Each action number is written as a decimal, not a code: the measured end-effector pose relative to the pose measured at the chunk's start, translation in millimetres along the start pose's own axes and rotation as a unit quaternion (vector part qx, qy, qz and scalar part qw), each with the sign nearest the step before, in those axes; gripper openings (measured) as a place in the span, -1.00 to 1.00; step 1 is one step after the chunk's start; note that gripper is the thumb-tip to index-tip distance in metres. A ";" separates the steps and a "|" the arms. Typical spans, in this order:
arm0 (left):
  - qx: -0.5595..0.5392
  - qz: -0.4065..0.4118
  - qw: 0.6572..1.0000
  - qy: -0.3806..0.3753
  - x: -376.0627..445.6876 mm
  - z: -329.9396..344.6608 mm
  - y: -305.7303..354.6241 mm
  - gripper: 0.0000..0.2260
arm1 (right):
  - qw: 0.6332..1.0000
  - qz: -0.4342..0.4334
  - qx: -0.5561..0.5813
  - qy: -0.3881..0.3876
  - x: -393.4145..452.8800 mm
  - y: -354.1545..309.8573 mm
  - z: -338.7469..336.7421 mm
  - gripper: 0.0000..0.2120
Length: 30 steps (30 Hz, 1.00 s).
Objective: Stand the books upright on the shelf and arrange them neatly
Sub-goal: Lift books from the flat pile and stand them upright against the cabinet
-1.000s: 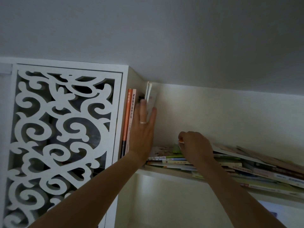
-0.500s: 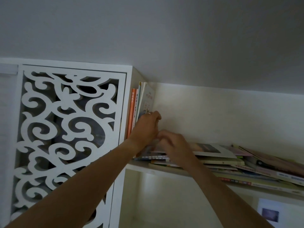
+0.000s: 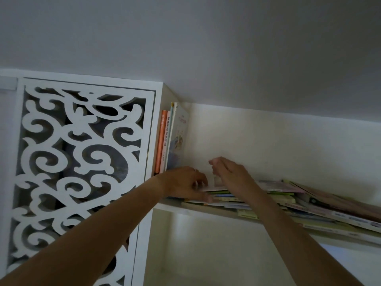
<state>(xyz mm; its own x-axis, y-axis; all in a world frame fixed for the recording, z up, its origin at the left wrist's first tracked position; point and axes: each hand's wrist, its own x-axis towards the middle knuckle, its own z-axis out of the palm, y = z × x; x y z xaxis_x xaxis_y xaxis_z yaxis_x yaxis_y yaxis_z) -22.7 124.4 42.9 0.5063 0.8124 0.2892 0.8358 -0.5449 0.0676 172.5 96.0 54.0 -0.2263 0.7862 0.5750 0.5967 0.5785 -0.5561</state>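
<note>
Both hands at the flat book pile [image 3: 274, 195]
Left hand [image 3: 183, 184] fingers curl on the pile's top book edge; right hand [image 3: 231, 174] fingers hover loosely open above; spine writing unreadable.

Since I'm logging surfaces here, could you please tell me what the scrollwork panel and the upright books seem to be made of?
Scrollwork panel: probably painted wood or board, matte white, with thick sawn-looking cutout edges. Upright books: paper with thin card covers, slightly glossy, with printed spines and a picture cover.

2 hands [image 3: 185, 183] [image 3: 231, 174], 1 shelf [image 3: 206, 211], about 4 upright books [image 3: 177, 139], 1 flat pile [image 3: 288, 199].
</note>
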 end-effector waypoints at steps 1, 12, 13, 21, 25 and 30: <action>0.014 0.005 1.000 0.008 -3.4 0.8 0.9 -0.44 | 0.996 -0.043 -0.028 0.068 0.5 1.5 -0.6 -0.69; 0.019 -0.078 0.902 0.425 -12.3 22.6 -3.7 -0.25 | 0.986 0.017 -0.036 0.164 5.4 -10.0 30.3 -0.54; 0.044 -0.049 0.881 0.468 -13.9 25.6 -3.4 -0.25 | 0.997 0.019 -0.018 0.074 3.3 -14.8 36.6 -0.54; 0.286 0.042 0.815 0.503 -21.6 35.3 -32.1 -0.55 | 0.971 -0.066 -0.139 -0.180 17.0 -29.7 79.6 -0.53; 0.356 -0.057 0.843 0.398 -28.0 30.8 -31.4 -0.56 | 0.942 -0.093 -0.268 -0.182 19.9 -24.4 54.5 -0.53; 0.354 -0.172 0.845 0.363 -16.0 36.7 -16.3 -0.57 | 0.926 0.000 -0.331 -0.181 16.7 -4.7 29.3 -0.43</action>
<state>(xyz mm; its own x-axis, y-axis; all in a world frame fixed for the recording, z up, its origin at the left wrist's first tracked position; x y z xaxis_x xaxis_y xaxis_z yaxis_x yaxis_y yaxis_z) -36.6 127.9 2.2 0.1595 0.4166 0.8950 0.9546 0.1659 -0.2473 143.4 112.8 48.6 -0.3988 0.8768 0.2688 0.9106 0.4132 0.0033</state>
